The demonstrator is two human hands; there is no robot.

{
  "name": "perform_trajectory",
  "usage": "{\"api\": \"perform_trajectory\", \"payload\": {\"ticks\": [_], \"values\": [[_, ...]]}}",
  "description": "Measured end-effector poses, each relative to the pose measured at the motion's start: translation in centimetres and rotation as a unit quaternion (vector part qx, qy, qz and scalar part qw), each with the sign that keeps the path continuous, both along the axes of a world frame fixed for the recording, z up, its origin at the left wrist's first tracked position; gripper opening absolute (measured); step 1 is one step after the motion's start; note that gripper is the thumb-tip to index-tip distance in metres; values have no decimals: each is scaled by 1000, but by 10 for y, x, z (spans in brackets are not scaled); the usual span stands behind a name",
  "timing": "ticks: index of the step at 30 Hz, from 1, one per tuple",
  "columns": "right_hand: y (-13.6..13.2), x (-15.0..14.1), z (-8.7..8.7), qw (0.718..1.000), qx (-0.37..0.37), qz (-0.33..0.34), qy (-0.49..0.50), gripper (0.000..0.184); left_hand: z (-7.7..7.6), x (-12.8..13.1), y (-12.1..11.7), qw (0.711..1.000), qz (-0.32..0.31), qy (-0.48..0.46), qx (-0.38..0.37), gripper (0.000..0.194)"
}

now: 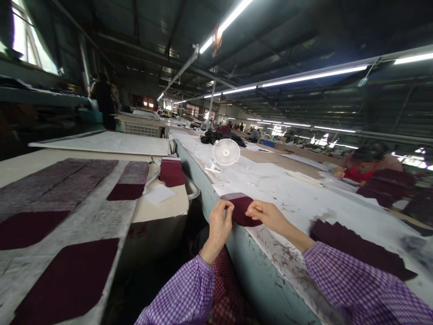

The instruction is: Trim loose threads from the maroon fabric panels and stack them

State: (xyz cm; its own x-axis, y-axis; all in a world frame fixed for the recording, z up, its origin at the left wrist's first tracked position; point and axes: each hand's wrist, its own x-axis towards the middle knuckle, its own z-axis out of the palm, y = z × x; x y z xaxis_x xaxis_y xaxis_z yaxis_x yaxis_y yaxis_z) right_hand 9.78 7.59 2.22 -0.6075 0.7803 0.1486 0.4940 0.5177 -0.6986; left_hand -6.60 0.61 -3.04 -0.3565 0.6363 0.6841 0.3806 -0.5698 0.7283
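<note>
Maroon fabric (pixel 241 210) lies at the near edge of the long white-topped table (pixel 270 180), held between my hands. My left hand (pixel 220 221) pinches its left side, thumb against forefinger; my right hand (pixel 265 213) has fingers curled closed on its right side. A small white fan (pixel 226 152) stands farther off, and overlapping dark pieces (pixel 358 248) lie to the right.

Dim shed under glaring ceiling tubes (pixel 314 76), bright windows left, wide-angle stretch and blur toward edges.
</note>
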Motion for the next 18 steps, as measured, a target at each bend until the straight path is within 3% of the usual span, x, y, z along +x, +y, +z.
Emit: {"api": "perform_trajectory", "payload": {"ticks": [2,4,6,8,10,12,14,18], "values": [[8,5,-4,994,-82,-34,61,33,4,-1,-2,999,22,39,23,14],[8,9,-5,989,-116,-33,88,38,7,2,-3,994,-8,101,30,14],[1,9,-4,998,-52,11,44,37,7,5,-3,993,-23,114,20,14],[-11,7,-2,995,66,56,-47,38,4,6,-1,997,-6,75,-3,14],[-23,2,-1,972,183,75,-129,40,-1,3,2,999,11,34,-24,14],[-29,-1,-2,953,247,79,-157,27,-5,-3,3,999,10,18,-34,13],[-28,-2,-4,960,234,82,-129,16,-9,-8,4,999,9,13,-39,14],[-11,3,-10,993,102,31,-49,25,-10,-11,2,999,26,9,-32,13]]}}
